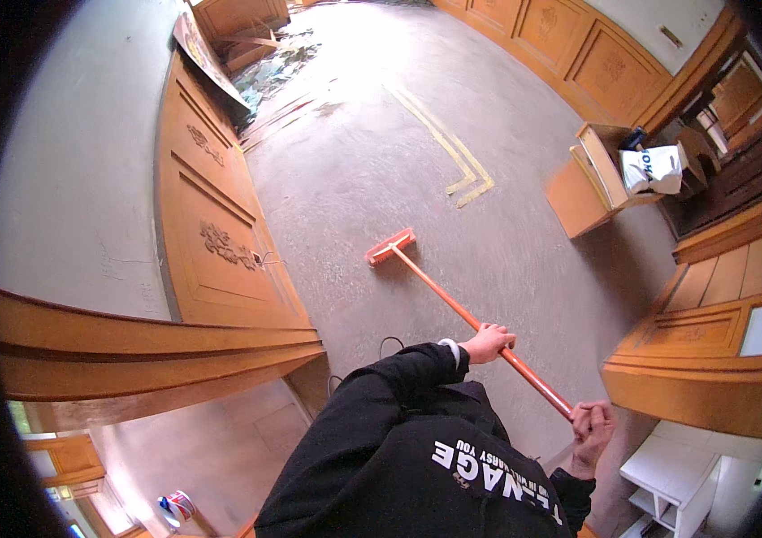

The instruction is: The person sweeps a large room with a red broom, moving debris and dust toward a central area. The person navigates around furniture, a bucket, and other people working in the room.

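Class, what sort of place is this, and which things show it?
Probably a room indoors, perhaps under renovation: it has a bare grey floor, loose debris at the far left, and carved wooden panelling along the walls.

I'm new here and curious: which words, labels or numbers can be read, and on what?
I won't copy wording, only locate it:
Black top: large and smaller white lettering, partly readable.
White bag: blue letters, partly readable.
Red, white and blue container: markings too small to read.
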`<state>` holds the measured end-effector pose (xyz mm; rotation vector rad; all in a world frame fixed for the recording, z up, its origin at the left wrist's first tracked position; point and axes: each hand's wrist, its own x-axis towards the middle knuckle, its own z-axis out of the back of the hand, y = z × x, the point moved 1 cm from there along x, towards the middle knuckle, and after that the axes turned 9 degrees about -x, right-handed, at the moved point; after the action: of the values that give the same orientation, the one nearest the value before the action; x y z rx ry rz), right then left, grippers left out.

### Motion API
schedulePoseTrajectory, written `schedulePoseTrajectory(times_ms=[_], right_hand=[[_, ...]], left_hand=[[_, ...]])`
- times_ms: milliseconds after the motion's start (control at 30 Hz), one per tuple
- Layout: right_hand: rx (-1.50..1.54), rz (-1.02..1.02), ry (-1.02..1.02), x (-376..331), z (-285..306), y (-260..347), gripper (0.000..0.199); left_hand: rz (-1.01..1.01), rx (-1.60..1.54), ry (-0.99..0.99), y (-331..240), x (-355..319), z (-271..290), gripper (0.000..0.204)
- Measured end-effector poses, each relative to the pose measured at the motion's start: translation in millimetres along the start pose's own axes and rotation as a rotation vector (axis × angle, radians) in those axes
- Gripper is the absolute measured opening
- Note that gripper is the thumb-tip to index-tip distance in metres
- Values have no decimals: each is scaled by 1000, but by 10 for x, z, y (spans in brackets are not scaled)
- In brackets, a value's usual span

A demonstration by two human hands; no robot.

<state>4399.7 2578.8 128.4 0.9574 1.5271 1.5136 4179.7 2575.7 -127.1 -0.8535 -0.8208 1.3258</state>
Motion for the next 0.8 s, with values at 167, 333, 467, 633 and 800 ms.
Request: schedulePoseTrajectory(times_ms=[167, 333, 467, 633, 800], right_hand=[[-52, -163, 167, 577, -193, -422, 21], [-111, -267, 375, 1229, -676, -1041, 21], [-80, -274, 472, 1694, -695, -1114, 23], [-143, -257, 459, 2459, -58, -522, 20], [-187, -264, 477, 2866, 351, -301, 19]], left_hand=[[166, 131, -341, 380, -7, 371, 25], [337, 155, -308, 465, 69, 633, 48], [404, 155, -355, 424, 326, 747, 60], [279, 129, -419, 389, 1094, 771, 57], [208, 82, -478, 530, 1754, 633, 30]])
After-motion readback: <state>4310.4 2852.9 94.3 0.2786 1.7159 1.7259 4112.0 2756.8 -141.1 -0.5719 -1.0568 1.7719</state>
